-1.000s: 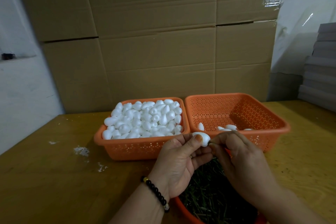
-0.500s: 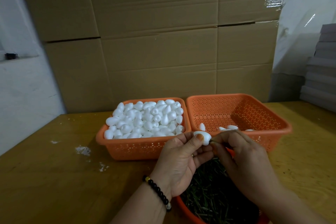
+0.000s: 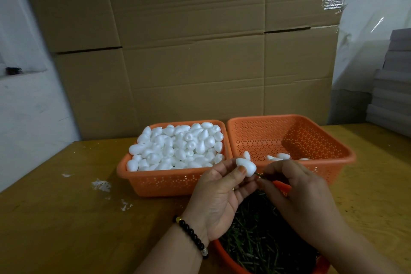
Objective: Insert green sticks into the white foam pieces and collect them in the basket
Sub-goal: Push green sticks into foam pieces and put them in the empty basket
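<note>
The left hand [image 3: 219, 193] pinches a white foam piece [image 3: 245, 166] between thumb and fingers, above the worktop [image 3: 66, 218]. The right hand [image 3: 298, 193] grips a green stick [image 3: 259, 174] (only its tip shows) against the piece. Behind, the right basket [image 3: 322, 140] holds a few pieces; the left basket [image 3: 160, 182] is heaped.

a wooden table [image 3: 55, 218] stands against stacked cardboard boxes [image 3: 189, 51]; left of the boxes a white wall [image 3: 24, 107], right of them grey stacked boards [image 3: 391, 96].
</note>
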The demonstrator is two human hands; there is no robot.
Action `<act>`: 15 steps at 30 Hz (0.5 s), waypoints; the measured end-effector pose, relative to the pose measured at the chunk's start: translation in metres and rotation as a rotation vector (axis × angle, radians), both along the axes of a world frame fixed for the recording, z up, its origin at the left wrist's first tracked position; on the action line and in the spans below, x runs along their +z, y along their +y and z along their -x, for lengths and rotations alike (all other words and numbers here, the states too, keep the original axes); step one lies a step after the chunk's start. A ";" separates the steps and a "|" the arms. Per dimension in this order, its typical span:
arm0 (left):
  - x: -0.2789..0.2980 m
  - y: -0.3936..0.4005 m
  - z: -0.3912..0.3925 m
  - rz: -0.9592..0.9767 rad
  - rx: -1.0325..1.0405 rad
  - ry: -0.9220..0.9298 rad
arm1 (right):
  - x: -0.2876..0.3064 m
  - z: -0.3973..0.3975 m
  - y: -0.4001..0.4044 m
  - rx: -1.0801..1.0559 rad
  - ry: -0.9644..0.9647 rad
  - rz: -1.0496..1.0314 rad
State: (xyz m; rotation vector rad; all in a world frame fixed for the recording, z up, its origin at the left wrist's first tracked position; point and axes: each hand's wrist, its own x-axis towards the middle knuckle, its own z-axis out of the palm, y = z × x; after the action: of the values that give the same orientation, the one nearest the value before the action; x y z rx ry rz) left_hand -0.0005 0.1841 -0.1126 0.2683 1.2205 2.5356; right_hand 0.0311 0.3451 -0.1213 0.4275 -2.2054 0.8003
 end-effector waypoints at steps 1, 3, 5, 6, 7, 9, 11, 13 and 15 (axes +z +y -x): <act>0.000 0.000 0.000 -0.008 0.003 -0.004 | 0.000 0.000 0.001 0.003 -0.016 0.006; -0.001 -0.001 0.001 -0.034 0.006 -0.017 | -0.001 -0.001 0.002 0.008 -0.035 0.007; 0.000 -0.001 0.001 -0.052 -0.004 -0.020 | -0.002 -0.001 0.002 0.008 -0.035 -0.002; 0.000 -0.001 0.001 -0.055 -0.011 -0.018 | -0.002 -0.001 0.002 0.007 -0.032 -0.006; 0.000 -0.001 0.001 -0.060 -0.017 -0.017 | -0.003 -0.001 0.002 0.007 -0.028 -0.008; 0.000 -0.001 0.001 -0.071 -0.026 -0.017 | -0.003 -0.001 0.002 0.007 -0.018 -0.009; -0.001 -0.001 0.001 -0.073 -0.034 -0.011 | -0.003 -0.001 0.001 0.012 -0.004 -0.010; -0.001 -0.001 0.000 -0.065 -0.046 0.003 | -0.003 -0.002 0.001 0.020 0.016 -0.003; -0.002 -0.001 -0.001 -0.055 -0.057 0.019 | -0.002 -0.002 0.001 0.026 0.034 0.003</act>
State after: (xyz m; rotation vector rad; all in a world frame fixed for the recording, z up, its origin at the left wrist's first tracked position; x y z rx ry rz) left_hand 0.0001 0.1828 -0.1142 0.3357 1.1350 2.5261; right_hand 0.0330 0.3460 -0.1237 0.4656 -2.1713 0.8049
